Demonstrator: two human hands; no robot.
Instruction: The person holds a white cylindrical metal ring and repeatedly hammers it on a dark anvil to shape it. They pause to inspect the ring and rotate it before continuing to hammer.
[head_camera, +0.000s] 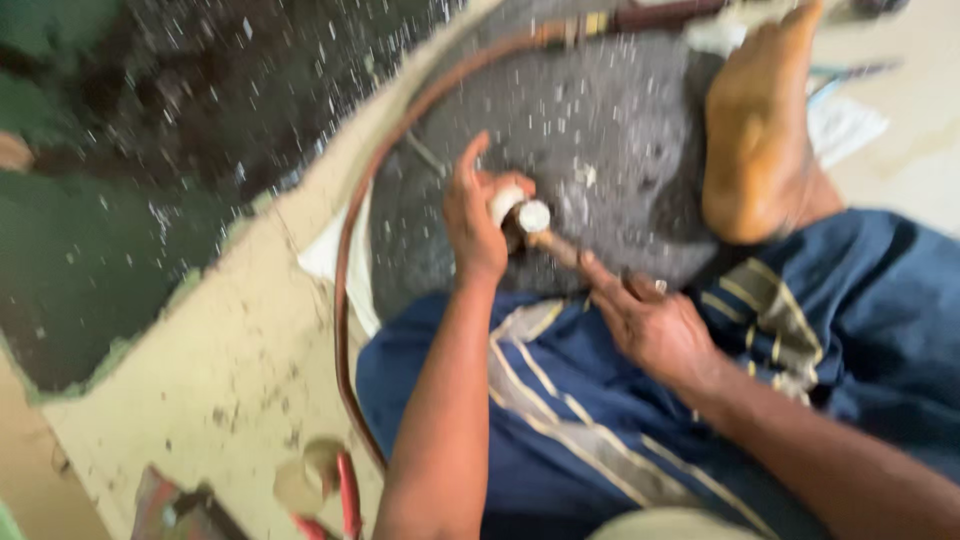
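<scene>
My left hand (472, 222) is clamped around the small white cylindrical plastic fitting (520, 213), light, rigid and probably slick, while my right hand (650, 325) pinches its brass-coloured stem (556, 245).

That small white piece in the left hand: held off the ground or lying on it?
Held up: the left hand fingers wrap the white piece above the grey slab.

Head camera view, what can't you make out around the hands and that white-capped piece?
- White-capped piece: motion blur hides its kind; left hand covers its far side.
- Right hand: fingertips blurred, grip on the brownish stem unclear.
- Red-handled tool: cut by bottom edge.
- Reddish hose: both ends run out of sight.
- Bare foot: toes cut by top edge.
</scene>
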